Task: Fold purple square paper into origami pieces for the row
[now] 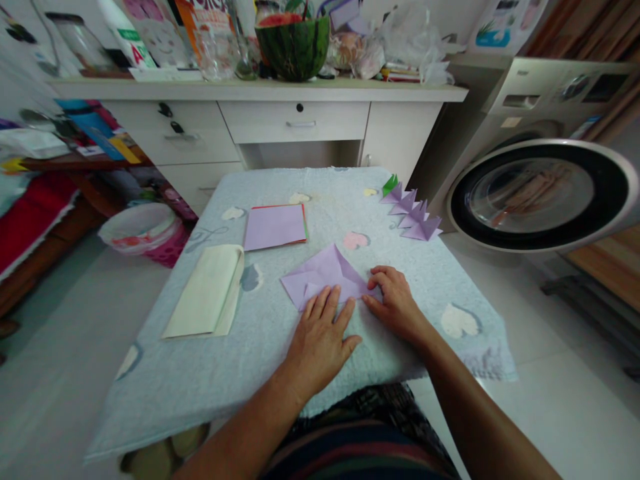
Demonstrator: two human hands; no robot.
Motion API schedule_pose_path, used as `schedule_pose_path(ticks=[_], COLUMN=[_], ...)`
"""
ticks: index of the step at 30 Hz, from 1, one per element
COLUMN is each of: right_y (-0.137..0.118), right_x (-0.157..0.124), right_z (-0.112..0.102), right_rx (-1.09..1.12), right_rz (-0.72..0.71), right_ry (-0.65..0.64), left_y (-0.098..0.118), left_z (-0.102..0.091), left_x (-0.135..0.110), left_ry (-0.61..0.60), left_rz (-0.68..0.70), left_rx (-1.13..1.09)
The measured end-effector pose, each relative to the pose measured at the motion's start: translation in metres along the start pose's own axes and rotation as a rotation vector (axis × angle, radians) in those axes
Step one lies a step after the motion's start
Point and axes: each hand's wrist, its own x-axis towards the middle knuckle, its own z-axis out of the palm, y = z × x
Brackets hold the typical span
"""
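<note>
While our left hand (323,340) lies flat over near edge of folded purple paper (323,269), our right hand (395,300) pinches its right corner; paper on surface (235,383), ahead of left hand, long axis left-right.

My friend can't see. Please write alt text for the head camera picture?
A person's left hand rests on a folded purple paper sheet on a heart-patterned tablecloth, the right hand at its right corner. Beyond are a paper stack and a row of purple and green folded shapes. Behind are a cut watermelon on a counter and a washing machine.
</note>
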Motion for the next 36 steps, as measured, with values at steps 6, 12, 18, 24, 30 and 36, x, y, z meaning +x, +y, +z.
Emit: schedule_pose_path(ticks=[6, 12, 18, 24, 30, 36], right_y=[0.004, 0.004, -0.001, -0.003, -0.008, -0.011], right_x=[0.000, 0.003, 0.005, 0.006, 0.004, 0.002], right_z=[0.000, 0.003, 0.002, 0.004, 0.006, 0.006], right_rx=[0.044, 0.048, 0.033, 0.003, -0.044, -0.054], right_rz=[0.007, 0.035, 0.081, 0.111, 0.113, 0.102], right_ry=[-0.007, -0.008, -0.017, -0.005, 0.025, 0.045], left_y=[0.000, 0.000, 0.001, 0.003, 0.003, 0.003], left_z=[0.003, 0.004, 0.003, 0.003, 0.002, 0.002], left_x=[-0.002, -0.002, -0.003, -0.002, -0.002, -0.001], left_ry=[0.009, 0.014, 0.013, 0.019, 0.027, 0.039], left_rz=[-0.009, -0.012, -0.033, -0.037, -0.039, -0.029], left_rx=[-0.002, -0.005, -0.001, 0.004, 0.005, -0.008])
